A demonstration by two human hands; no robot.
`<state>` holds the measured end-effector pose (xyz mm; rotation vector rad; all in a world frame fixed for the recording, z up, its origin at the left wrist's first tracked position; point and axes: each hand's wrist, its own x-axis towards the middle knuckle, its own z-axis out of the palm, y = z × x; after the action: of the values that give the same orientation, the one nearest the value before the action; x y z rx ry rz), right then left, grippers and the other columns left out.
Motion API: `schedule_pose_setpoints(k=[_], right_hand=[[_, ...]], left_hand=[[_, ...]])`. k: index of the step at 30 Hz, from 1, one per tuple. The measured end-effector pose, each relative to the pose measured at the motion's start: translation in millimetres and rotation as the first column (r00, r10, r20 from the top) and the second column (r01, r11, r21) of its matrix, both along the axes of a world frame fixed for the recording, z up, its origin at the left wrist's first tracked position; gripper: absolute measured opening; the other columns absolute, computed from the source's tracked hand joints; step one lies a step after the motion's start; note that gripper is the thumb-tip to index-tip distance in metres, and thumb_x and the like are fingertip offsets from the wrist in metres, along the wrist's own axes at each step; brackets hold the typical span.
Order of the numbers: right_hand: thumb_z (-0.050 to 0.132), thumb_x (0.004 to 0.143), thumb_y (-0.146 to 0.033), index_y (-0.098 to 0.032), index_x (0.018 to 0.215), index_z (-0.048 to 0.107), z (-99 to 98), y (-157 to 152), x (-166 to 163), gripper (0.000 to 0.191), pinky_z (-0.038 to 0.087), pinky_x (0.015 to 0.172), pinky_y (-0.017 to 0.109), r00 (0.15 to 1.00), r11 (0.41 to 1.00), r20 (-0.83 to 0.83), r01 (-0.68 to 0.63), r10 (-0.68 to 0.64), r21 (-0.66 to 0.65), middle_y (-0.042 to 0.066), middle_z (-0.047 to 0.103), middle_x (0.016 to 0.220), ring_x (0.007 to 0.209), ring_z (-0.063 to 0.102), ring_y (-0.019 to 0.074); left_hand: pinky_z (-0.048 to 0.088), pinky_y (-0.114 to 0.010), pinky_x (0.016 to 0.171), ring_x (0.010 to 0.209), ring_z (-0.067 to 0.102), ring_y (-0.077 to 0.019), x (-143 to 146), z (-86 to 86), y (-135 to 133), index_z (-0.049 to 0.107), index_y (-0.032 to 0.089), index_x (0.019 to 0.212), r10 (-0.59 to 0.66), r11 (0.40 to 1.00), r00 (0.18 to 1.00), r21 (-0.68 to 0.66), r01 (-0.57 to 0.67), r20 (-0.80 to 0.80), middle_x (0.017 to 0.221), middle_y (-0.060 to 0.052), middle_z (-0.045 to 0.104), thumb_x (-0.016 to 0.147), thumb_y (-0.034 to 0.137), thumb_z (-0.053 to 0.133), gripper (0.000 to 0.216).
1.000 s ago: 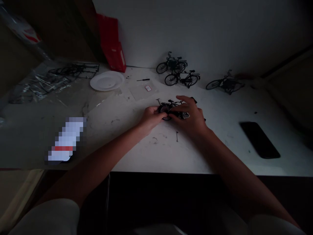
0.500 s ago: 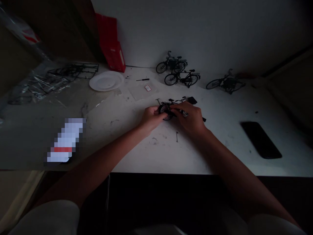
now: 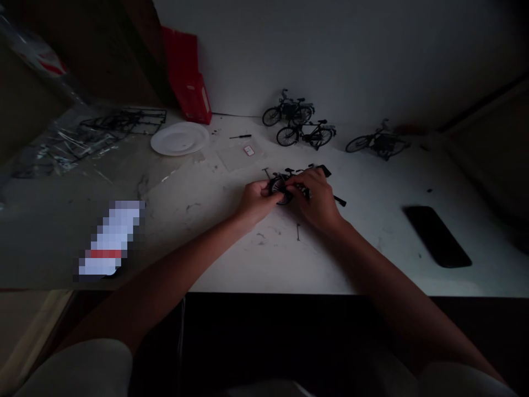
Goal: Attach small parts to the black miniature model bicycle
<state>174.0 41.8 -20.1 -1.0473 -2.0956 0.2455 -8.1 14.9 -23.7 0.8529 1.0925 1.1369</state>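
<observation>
A small black model bicycle point(image 3: 281, 189) is between my hands over the middle of the white table. My left hand point(image 3: 258, 201) is closed around its wheel at the left end, thumb in front. With thumb and forefinger pinched, my right hand point(image 3: 316, 196) grips the bicycle beside that wheel; any tiny part between those fingertips is too dark to make out. The bicycle's saddle and handlebar show above my right hand, which hides much of the frame. A dark stick-like piece point(image 3: 340, 201) pokes out past the right hand, and a black block point(image 3: 324, 170) lies behind it.
Finished-looking model bicycles point(image 3: 306, 134) stand at the back. Left of them are a thin screwdriver point(image 3: 240, 136), a clear bag point(image 3: 237, 159), a white plate point(image 3: 179, 138), a red box point(image 3: 196, 99) and parts frames point(image 3: 136, 118). Phones lie left point(image 3: 111, 237) and right point(image 3: 438, 237).
My right hand has shifted slightly left and its wrist has turned a little. The dark stick-like piece shows more beyond it. My left hand keeps its hold on the wheel.
</observation>
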Motion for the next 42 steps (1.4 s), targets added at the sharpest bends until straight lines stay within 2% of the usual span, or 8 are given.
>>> schedule_pose_setpoints(k=[5, 8, 11, 15, 22, 30, 38, 42], right_hand=[[0.062, 0.106, -0.029, -0.027, 0.101, 0.074, -0.5, 0, 1, 0.013, 0.054, 0.096, 0.051, 0.999, 0.999, -0.030, -0.037, 0.038, 0.025, 0.006, 0.077, 0.099, 0.101, 0.068, 0.0291], [0.068, 0.102, -0.028, -0.027, 0.106, 0.071, -3.5, 0, 2, 0.004, 0.057, 0.091, 0.047, 0.994, 1.000, -0.108, 0.005, -0.002, 0.027, 0.006, 0.076, 0.101, 0.099, 0.069, 0.0272], [0.077, 0.096, -0.029, -0.026, 0.114, 0.066, -5.9, -1, 3, 0.021, 0.059, 0.086, 0.044, 0.974, 0.998, -0.215, 0.065, -0.065, -0.010, 0.005, 0.074, 0.106, 0.094, 0.071, 0.0247], [0.082, 0.094, -0.032, -0.028, 0.129, 0.068, -5.2, 0, 4, 0.039, 0.059, 0.095, 0.050, 0.967, 0.995, -0.234, 0.090, -0.096, -0.038, 0.004, 0.077, 0.098, 0.099, 0.071, 0.0282], [0.079, 0.097, -0.039, -0.031, 0.109, 0.086, -1.1, -4, 1, 0.017, 0.059, 0.095, 0.055, 0.966, 0.983, -0.184, 0.179, -0.183, -0.039, 0.006, 0.080, 0.096, 0.107, 0.069, 0.0320], [0.068, 0.101, -0.031, -0.026, 0.099, 0.075, 4.5, -13, -8, 0.009, 0.056, 0.093, 0.048, 0.972, 0.982, -0.139, 0.183, -0.188, -0.051, 0.006, 0.076, 0.094, 0.105, 0.065, 0.0284], [0.056, 0.109, -0.049, -0.027, 0.105, 0.066, 8.7, -5, 2, 0.025, 0.057, 0.089, 0.043, 0.957, 0.984, -0.227, 0.175, -0.180, -0.043, 0.008, 0.071, 0.102, 0.098, 0.065, 0.0245], [0.069, 0.101, -0.054, -0.025, 0.098, 0.071, 15.8, 7, 20, 0.030, 0.057, 0.071, 0.036, 0.945, 0.980, -0.278, 0.138, -0.174, -0.146, 0.007, 0.074, 0.098, 0.082, 0.068, 0.0202]], left_hand=[[0.056, -0.025, 0.087, 0.085, 0.073, -0.0138, 0, -5.3, 2, 0.080, 0.012, 0.106, -0.023, 0.996, 0.999, 0.088, 0.020, 0.030, 0.093, -0.004, 0.082, 0.076, 0.009, 0.076, 0.030], [0.057, -0.025, 0.087, 0.085, 0.075, -0.0142, 1, -8.1, 3, 0.080, 0.011, 0.105, -0.015, 0.986, 1.000, 0.167, 0.015, -0.001, 0.094, -0.005, 0.083, 0.077, 0.009, 0.076, 0.029], [0.059, -0.025, 0.087, 0.087, 0.077, -0.0154, 2, -12.4, 5, 0.080, 0.011, 0.106, -0.005, 0.975, 0.999, 0.221, 0.014, -0.040, 0.097, -0.007, 0.084, 0.079, 0.010, 0.076, 0.027], [0.061, -0.029, 0.092, 0.094, 0.080, -0.0188, 2, -20.4, 8, 0.080, 0.011, 0.115, 0.009, 0.964, 0.997, 0.267, 0.012, -0.078, 0.104, -0.009, 0.085, 0.081, 0.012, 0.076, 0.034], [0.063, -0.027, 0.089, 0.094, 0.080, -0.0197, 1, -21.0, 5, 0.080, 0.011, 0.109, 0.007, 0.935, 0.996, 0.353, 0.026, -0.094, 0.102, -0.010, 0.085, 0.084, 0.017, 0.075, 0.026], [0.063, -0.028, 0.092, 0.098, 0.080, -0.0210, 3, -14.7, -1, 0.078, 0.011, 0.111, 0.018, 0.927, 0.993, 0.374, 0.026, -0.114, 0.103, -0.011, 0.084, 0.086, 0.019, 0.074, 0.026], [0.062, -0.032, 0.096, 0.095, 0.080, -0.0213, -5, -22.4, 13, 0.080, 0.012, 0.107, 0.060, 0.963, 0.992, 0.266, -0.027, -0.115, 0.101, -0.009, 0.085, 0.081, 0.016, 0.075, 0.027], [0.063, -0.033, 0.095, 0.093, 0.080, -0.0206, -13, -22.4, 22, 0.081, 0.012, 0.107, 0.093, 0.946, 0.990, 0.319, -0.056, -0.103, 0.103, -0.009, 0.086, 0.080, 0.016, 0.077, 0.028]])
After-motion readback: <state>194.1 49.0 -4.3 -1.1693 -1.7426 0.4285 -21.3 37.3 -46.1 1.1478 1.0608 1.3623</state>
